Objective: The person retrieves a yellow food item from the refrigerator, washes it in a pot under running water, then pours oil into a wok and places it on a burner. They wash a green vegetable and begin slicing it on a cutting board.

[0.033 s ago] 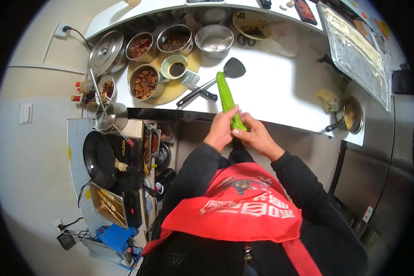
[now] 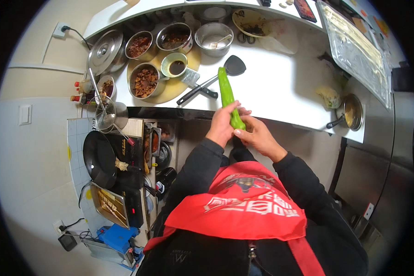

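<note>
A long green pepper (image 2: 226, 89) points away from me over the front edge of the white counter (image 2: 271, 87). My left hand (image 2: 221, 124) is closed around its lower half. My right hand (image 2: 260, 138) pinches the near end with thumb and fingers, though the pepper and the left hand partly hide those fingertips. Just beyond the pepper lies a black spatula (image 2: 235, 66), its handle stretching down to the left. A black-handled tool with a flat blade (image 2: 190, 77) crosses it.
Steel bowls of chopped brown food (image 2: 145, 82) and a small bowl of dark liquid (image 2: 176, 68) sit on a round board (image 2: 193, 57). A wok (image 2: 99, 158) stands on the stove at left. At right are a small saucepan (image 2: 353, 112) and a plastic-covered tray (image 2: 354, 50).
The pepper's far tip has shifted slightly up in the picture, and my hands have moved very slightly around its near end. The grip looks the same.
</note>
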`<state>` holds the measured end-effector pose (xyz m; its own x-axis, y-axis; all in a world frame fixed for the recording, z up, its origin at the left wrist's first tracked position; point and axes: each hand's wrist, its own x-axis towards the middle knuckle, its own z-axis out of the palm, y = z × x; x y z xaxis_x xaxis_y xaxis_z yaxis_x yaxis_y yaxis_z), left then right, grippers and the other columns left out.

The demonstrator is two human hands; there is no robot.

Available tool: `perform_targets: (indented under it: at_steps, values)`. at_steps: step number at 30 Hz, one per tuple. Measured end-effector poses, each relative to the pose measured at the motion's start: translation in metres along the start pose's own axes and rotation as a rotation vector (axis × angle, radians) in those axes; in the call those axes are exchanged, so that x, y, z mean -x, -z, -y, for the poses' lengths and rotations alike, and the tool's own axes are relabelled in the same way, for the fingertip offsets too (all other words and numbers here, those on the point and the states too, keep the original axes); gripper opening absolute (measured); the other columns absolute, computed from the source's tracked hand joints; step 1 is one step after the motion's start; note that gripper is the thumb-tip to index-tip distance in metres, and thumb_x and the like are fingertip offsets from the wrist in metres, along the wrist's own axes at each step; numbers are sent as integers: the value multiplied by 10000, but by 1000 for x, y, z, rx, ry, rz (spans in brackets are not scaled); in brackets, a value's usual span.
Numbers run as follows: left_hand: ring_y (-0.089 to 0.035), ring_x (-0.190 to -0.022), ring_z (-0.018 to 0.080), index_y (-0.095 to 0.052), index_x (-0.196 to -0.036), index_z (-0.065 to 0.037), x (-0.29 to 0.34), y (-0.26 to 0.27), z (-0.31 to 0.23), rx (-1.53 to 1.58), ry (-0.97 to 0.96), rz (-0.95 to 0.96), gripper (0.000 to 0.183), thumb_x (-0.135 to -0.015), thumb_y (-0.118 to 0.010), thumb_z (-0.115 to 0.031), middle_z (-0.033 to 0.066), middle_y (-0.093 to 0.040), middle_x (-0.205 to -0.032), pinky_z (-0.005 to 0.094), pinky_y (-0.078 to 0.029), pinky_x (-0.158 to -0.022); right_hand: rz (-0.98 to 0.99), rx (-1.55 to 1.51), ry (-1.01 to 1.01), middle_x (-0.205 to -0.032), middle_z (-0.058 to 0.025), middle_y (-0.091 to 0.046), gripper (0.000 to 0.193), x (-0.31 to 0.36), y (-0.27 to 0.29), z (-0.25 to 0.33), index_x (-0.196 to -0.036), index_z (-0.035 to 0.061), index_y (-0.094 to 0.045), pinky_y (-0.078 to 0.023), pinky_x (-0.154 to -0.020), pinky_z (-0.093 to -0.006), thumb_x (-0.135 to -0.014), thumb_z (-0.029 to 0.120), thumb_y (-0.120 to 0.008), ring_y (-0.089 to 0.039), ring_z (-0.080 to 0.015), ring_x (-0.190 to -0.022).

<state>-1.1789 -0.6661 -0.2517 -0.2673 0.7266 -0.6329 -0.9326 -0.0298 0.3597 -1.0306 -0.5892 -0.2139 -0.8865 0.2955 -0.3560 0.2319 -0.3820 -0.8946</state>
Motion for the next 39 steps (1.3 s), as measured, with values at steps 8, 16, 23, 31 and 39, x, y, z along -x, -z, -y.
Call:
perform_targets:
  at_steps: [8, 16, 23, 31, 39]
  values:
    - [-516, -610, 150, -543, -966, -102, 5, -49, -8, 223, 0, 52, 123, -977, -654, -152, -1, -507, -703, 361, -477, -637, -440, 243, 79, -705, -10, -631, 197, 47, -14, 33, -945, -15, -684, -449, -545, -278, -997, 173, -652, -538, -81, -597]
    - [-415, -509, 98, -488, -923, -133, 34, -114, 5, 78, -14, 111, 126, -961, -602, -99, -31, -430, -651, 328, -429, -575, -642, 575, 371, -662, -232, -546, 241, 76, -11, 64, -759, 1, -592, -406, -523, -453, -929, 144, -685, -515, -420, -567]
    - [-378, -491, 95, -459, -822, -123, 38, -123, 42, -80, -99, -42, 196, -911, -608, -29, -34, -397, -645, 330, -428, -546, -650, 542, 311, -698, -258, -611, 185, 89, 11, 51, -754, -16, -645, -485, -613, -540, -859, 135, -668, -627, -476, -682]
    - [-379, -515, 92, -426, -803, -129, 38, -142, 64, -137, -165, -120, 230, -909, -592, -9, -25, -398, -655, 319, -428, -550, -642, 507, 307, -754, -264, -660, 146, 100, 32, 55, -849, -13, -727, -534, -675, -534, -857, 110, -648, -664, -465, -733]
    - [-435, -500, 141, -460, -785, -76, 33, -167, 72, -258, -356, -127, 181, -882, -594, -4, 15, -436, -593, 340, -469, -533, -680, 482, 350, -749, -275, -644, 157, 93, 46, 70, -849, -25, -723, -535, -665, -513, -845, 98, -626, -671, -453, -727]
